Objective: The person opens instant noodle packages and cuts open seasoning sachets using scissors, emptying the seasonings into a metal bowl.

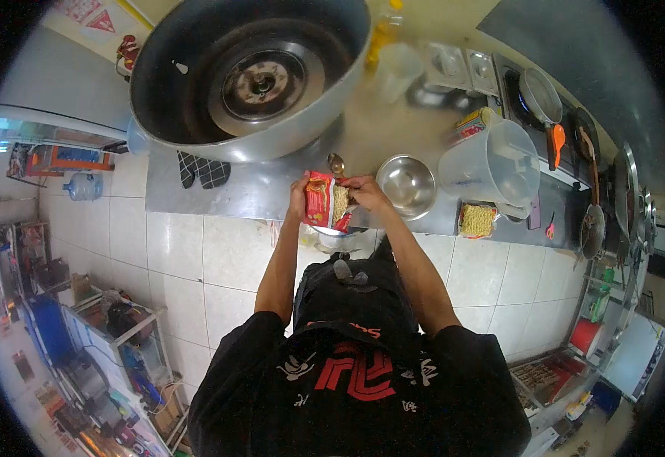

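A red packet of instant noodles is held up at the counter's front edge, with a pale dry noodle block showing at its right side. My left hand is closed on the packet's left edge. At the upper right of the packet, the fingers of my right hand are curled against its edge beside the noodles; their tips are partly hidden. Just behind the packet lies a metal spoon. To the right of my right hand sits a steel bowl.
A huge dark pan dominates the back left, above a black checked mitt. Rightward are a clear plastic jug, another noodle pack, red scissors, an orange spoon and a frying pan on the stove.
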Action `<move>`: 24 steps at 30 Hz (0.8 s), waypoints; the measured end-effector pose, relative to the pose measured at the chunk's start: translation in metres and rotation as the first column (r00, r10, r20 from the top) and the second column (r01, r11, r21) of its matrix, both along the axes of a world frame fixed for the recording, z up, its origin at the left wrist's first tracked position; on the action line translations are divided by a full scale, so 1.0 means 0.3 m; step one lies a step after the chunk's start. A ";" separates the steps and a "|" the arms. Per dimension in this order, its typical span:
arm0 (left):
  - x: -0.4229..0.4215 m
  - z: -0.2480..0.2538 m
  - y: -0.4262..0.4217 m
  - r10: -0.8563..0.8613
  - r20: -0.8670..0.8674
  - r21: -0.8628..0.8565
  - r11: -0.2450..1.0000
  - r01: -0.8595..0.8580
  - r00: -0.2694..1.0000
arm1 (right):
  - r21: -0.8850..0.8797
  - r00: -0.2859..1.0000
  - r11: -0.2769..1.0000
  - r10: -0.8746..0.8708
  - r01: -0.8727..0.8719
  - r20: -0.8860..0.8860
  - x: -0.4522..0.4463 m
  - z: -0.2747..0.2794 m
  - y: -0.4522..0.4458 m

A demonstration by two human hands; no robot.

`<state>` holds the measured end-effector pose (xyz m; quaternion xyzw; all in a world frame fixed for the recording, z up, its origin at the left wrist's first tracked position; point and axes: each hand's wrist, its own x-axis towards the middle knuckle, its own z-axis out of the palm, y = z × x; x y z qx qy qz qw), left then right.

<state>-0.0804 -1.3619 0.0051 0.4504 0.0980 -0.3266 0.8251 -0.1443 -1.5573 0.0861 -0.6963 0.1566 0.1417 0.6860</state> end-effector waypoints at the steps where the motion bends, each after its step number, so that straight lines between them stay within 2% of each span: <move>1: -0.002 -0.001 0.000 -0.006 0.001 0.000 1.000 0.006 1.000 | 0.064 0.995 0.996 0.065 -0.061 -0.072 0.007 0.003 -0.008; 2: -0.002 -0.002 -0.001 0.023 0.002 -0.036 0.999 -0.023 1.000 | 0.131 0.981 0.985 0.134 -0.116 -0.137 0.017 0.006 -0.016; 3: 0.000 -0.009 -0.001 0.054 0.002 -0.072 0.996 -0.054 0.999 | 0.132 0.982 0.985 0.129 -0.111 -0.135 0.023 -0.032 -0.021; 5: 0.004 -0.031 0.012 0.058 0.049 -0.074 0.996 -0.055 0.997 | 0.129 0.973 0.973 0.171 -0.191 0.154 0.022 -0.146 -0.019; 6: 0.007 -0.038 0.018 0.067 0.096 -0.077 0.995 -0.060 0.993 | 0.130 0.973 0.973 0.169 -0.190 0.155 0.023 -0.109 -0.014; 8: 0.010 -0.027 0.020 0.090 0.126 -0.091 0.993 -0.079 0.988 | -0.214 0.928 0.940 0.310 -0.266 0.207 0.024 0.014 0.006; 9: 0.011 -0.029 0.019 0.113 0.155 -0.106 0.990 -0.097 0.981 | -0.212 0.928 0.941 0.308 -0.264 0.208 0.029 0.019 0.010; 11: 0.016 -0.032 0.012 0.106 0.154 -0.111 0.990 -0.090 0.982 | -0.269 0.930 0.900 0.366 -0.342 0.042 0.038 0.029 0.013; 12: 0.018 -0.042 0.011 0.102 0.152 -0.116 0.990 -0.085 0.983 | -0.267 0.931 0.903 0.362 -0.338 0.044 0.044 0.031 0.012; 13: 0.018 -0.053 0.007 0.097 0.153 -0.112 0.990 -0.081 0.983 | -0.385 0.897 0.842 0.436 -0.379 0.070 0.052 0.032 0.010; 14: 0.017 -0.065 0.001 0.133 0.045 -0.159 0.979 -0.124 0.990 | -0.499 0.856 0.765 0.510 -0.406 0.086 0.059 0.032 0.009; 15: 0.016 -0.074 -0.004 0.164 -0.066 -0.200 0.964 -0.174 0.984 | -0.497 0.857 0.768 0.508 -0.405 0.087 0.057 0.055 0.017; 16: 0.012 -0.062 -0.004 0.163 -0.067 -0.196 0.965 -0.173 0.984 | -0.558 0.880 0.774 0.450 -0.299 0.152 0.047 0.103 0.037; 17: 0.006 -0.052 -0.002 0.187 -0.114 -0.263 0.941 -0.212 0.976 | -0.610 0.892 0.769 0.395 -0.190 0.220 0.035 0.152 0.059; 18: 0.003 -0.030 -0.003 0.210 -0.163 -0.326 0.911 -0.253 0.964 | -0.608 0.892 0.770 0.396 -0.193 0.218 0.024 0.199 0.085; 20: 0.003 0.033 -0.020 0.263 -0.216 -0.295 0.900 -0.320 0.940 | -0.666 0.955 0.742 0.252 -0.085 0.158 0.002 0.281 0.129; 21: -0.013 0.080 -0.023 0.314 -0.270 -0.255 0.888 -0.382 0.910 | -0.659 0.955 0.745 0.258 -0.102 0.144 -0.008 0.306 0.142; 22: -0.026 0.158 -0.034 0.327 -0.306 -0.289 0.863 -0.414 0.894 | -0.656 0.956 0.752 0.236 -0.068 0.172 -0.015 0.327 0.154; 24: -0.044 0.163 -0.030 0.389 -0.294 -0.214 0.863 -0.457 0.873 | -0.643 0.959 0.764 0.212 -0.044 0.186 -0.036 0.358 0.170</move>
